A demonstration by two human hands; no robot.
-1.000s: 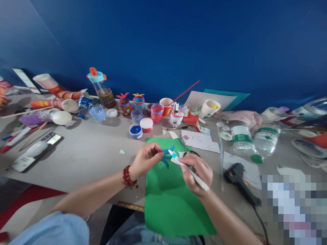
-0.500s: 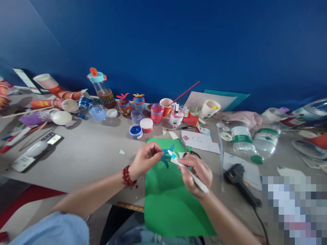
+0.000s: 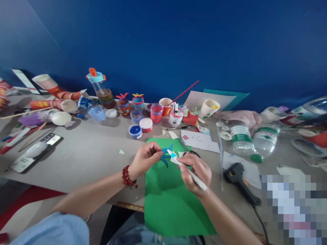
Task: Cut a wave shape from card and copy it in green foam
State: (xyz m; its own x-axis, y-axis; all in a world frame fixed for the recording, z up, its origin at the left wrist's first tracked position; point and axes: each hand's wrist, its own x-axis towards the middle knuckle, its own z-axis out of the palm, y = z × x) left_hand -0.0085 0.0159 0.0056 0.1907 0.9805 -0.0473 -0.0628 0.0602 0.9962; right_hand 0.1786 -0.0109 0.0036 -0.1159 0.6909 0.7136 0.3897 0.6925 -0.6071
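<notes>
Over a green sheet [image 3: 173,204], my left hand [image 3: 146,157] pinches a blue leaf-shaped cutout [image 3: 165,158] between thumb and fingers. My right hand [image 3: 196,173] is closed around a white marker [image 3: 190,174] with a light blue band, its tip at the cutout's right side. Whether the tip touches the cutout is too small to tell. Behind my right hand lie scissors [image 3: 195,154], partly hidden. A small white paper piece [image 3: 174,159] shows just under the marker.
Paint pots [image 3: 135,131], small decorated cups [image 3: 124,107] and a drink bottle [image 3: 104,93] stand along the back. A glue gun [image 3: 240,182] and plastic bottles [image 3: 265,141] are at right. A phone [image 3: 37,153] and paper-cup pieces [image 3: 53,103] lie at left.
The view has shifted very slightly. Both hands keep their hold on the cutout and the marker, and nothing else has visibly moved.
</notes>
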